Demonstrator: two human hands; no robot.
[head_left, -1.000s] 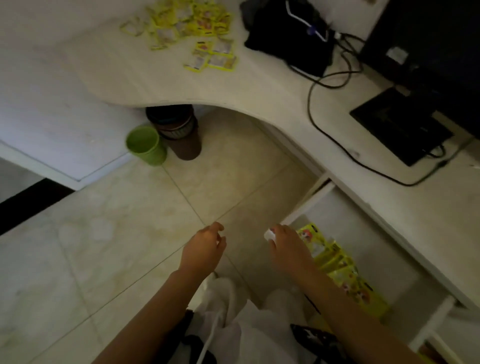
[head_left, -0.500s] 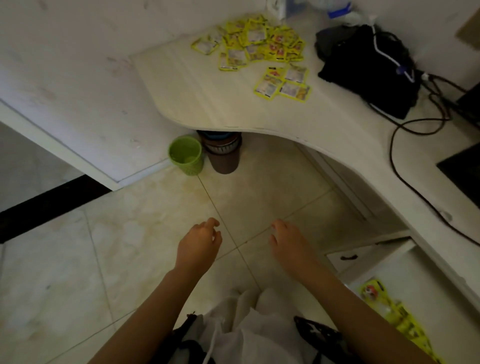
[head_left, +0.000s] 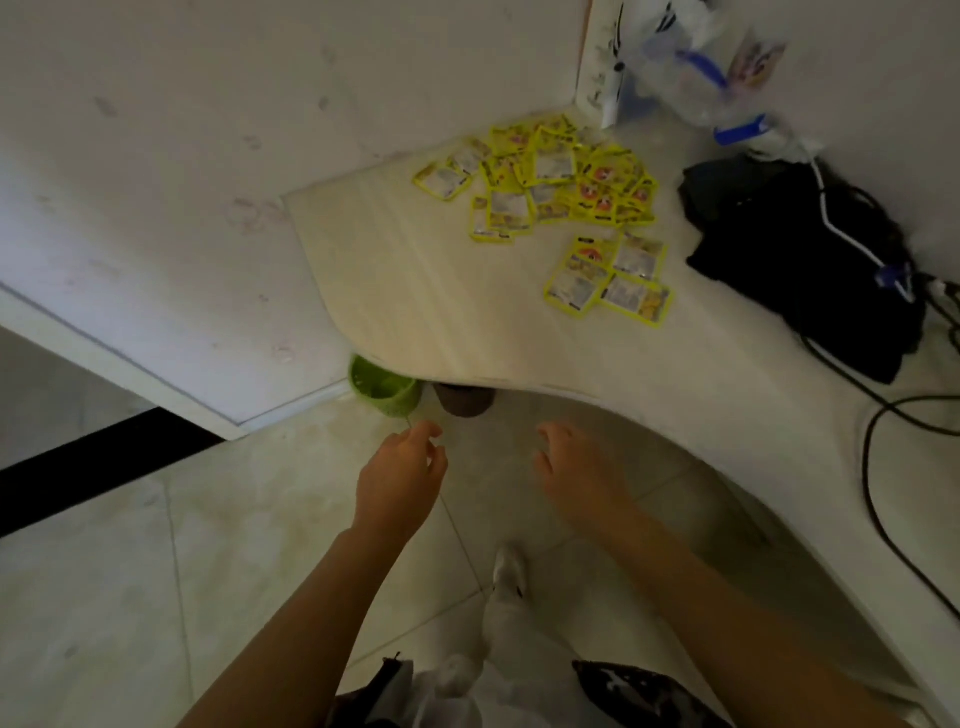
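Observation:
Several yellow-bordered cards (head_left: 561, 176) lie in a loose pile on the pale curved desk (head_left: 415, 291), with a smaller group of cards (head_left: 610, 278) a little nearer to me. My left hand (head_left: 400, 480) hovers over the floor in front of the desk edge, fingers loosely curled, holding nothing. My right hand (head_left: 576, 473) hangs beside it, fingers relaxed and empty. Both hands are well short of the cards.
A green cup-shaped bin (head_left: 382, 387) and a brown container (head_left: 462, 402) stand on the tiled floor under the desk edge. A black bag (head_left: 800, 254) and black cables (head_left: 872, 415) lie on the desk at right. A clear plastic bag (head_left: 696, 67) sits at the back corner.
The view has swung left and up, away from the open drawer with yellow cards, which is now out of sight. Both hands have come forward toward the desk edge, empty.

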